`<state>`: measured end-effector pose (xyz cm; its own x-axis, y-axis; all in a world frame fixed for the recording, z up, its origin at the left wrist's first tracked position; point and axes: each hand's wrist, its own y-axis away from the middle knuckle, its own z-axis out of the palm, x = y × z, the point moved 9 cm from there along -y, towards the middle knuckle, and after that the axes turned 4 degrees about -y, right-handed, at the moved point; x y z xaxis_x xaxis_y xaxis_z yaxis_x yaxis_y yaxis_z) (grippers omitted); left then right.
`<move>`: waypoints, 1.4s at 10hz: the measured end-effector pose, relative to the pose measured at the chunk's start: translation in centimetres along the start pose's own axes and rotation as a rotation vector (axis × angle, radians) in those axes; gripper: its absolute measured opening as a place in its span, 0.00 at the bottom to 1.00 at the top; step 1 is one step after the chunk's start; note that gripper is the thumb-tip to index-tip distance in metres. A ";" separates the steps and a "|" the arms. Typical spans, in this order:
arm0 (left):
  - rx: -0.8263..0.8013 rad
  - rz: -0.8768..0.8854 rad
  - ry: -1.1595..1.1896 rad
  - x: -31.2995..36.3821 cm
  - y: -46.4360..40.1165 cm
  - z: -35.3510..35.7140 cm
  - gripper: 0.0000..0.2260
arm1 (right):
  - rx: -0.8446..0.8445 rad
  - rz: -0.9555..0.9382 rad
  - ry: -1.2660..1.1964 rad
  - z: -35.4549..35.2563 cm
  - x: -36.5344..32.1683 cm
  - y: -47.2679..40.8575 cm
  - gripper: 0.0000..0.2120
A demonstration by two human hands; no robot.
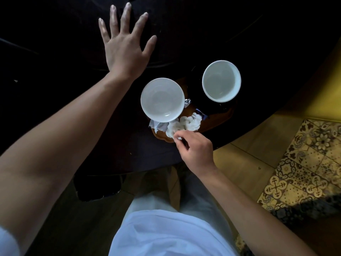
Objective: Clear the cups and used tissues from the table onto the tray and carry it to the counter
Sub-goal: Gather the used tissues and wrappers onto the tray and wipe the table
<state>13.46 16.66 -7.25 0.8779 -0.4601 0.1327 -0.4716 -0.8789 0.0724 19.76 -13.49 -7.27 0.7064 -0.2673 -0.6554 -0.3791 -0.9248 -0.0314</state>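
Two empty white cups stand on a brown wooden tray [215, 124] near the dark table's near edge: one cup [162, 99] at the tray's left, the other cup [221, 80] at its right. Crumpled white tissues [186, 123] and torn wrappers [158, 125] lie on the tray's near side. My right hand [195, 151] pinches the near edge of the tissue pile with its fingertips. My left hand [124, 43] is spread flat, fingers apart, over the dark tabletop to the left of and beyond the tray, holding nothing.
The dark round table [55, 61] fills the upper view; its edge curves past the tray on the right. Beyond it lie yellow floor [258, 141] and patterned tiles [310, 163]. My legs and white shirt are below.
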 end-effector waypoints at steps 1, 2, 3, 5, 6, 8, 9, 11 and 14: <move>-0.003 -0.004 0.002 0.1 0.0 0.0 0.30 | 0.024 0.034 0.033 0.0 0.4 -0.2 0.04; 0.005 -0.002 -0.005 0.1 0.0 0.0 0.30 | 0.054 0.045 0.054 -0.6 0.2 -0.1 0.07; 0.008 -0.002 0.000 0.1 0.1 0.0 0.29 | 0.092 0.031 0.083 -2.5 -0.5 0.3 0.09; 0.012 0.000 0.003 0.3 0.0 -0.1 0.29 | 0.118 0.131 0.275 -4.0 1.2 0.8 0.12; 0.011 -0.005 0.003 0.3 0.1 -0.1 0.29 | 0.054 0.165 0.314 -2.3 2.2 1.0 0.14; 0.014 -0.011 0.010 0.3 0.2 -0.1 0.29 | 0.124 0.183 0.286 -1.7 2.1 -0.1 0.16; 0.014 -0.011 0.012 0.3 0.2 -0.2 0.29 | 0.115 0.164 0.295 -1.2 2.0 -0.5 0.14; 0.015 0.001 0.013 0.4 0.2 -0.2 0.29 | 0.137 0.146 0.184 -2.6 1.4 0.7 0.13; 0.131 0.024 0.243 -0.2 2.2 -2.7 0.23 | 0.307 0.212 -0.078 -10.9 5.4 -0.8 0.13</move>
<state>12.00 15.12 -4.41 0.8130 -0.4514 0.3677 -0.4635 -0.8840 -0.0604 30.38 -17.12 -2.54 0.5504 -0.4116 -0.7264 -0.6816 -0.7240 -0.1063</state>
